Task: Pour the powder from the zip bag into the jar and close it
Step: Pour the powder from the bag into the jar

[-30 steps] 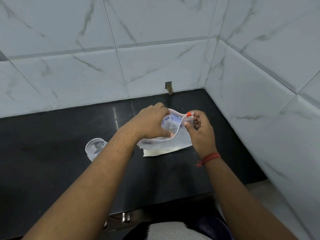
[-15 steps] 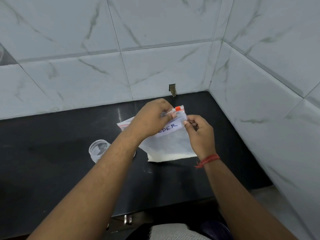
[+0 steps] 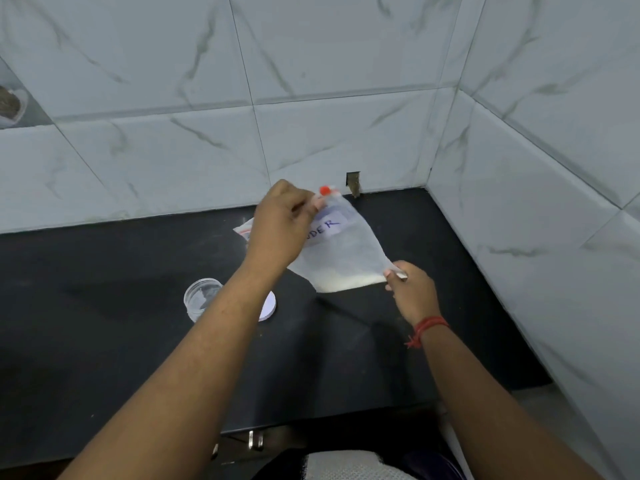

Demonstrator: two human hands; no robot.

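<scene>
A clear zip bag (image 3: 346, 251) with a handwritten label and an orange slider hangs above the black counter (image 3: 104, 341); white powder lies along its bottom edge. My left hand (image 3: 280, 230) pinches the bag's top edge beside the slider. My right hand (image 3: 412, 289) grips the bag's lower right corner. A small clear jar (image 3: 201, 299) stands open on the counter to the left, partly behind my left forearm. A white round lid (image 3: 268, 306) lies just right of that forearm, mostly hidden by it.
Marble-tiled walls close the counter off at the back and on the right. A small notch (image 3: 353, 183) is cut in the back wall at counter level. The counter's front edge runs below my arms.
My right hand has let go of the bag's top and moved down to its lower right corner. My left hand has lifted the top of the bag higher.
</scene>
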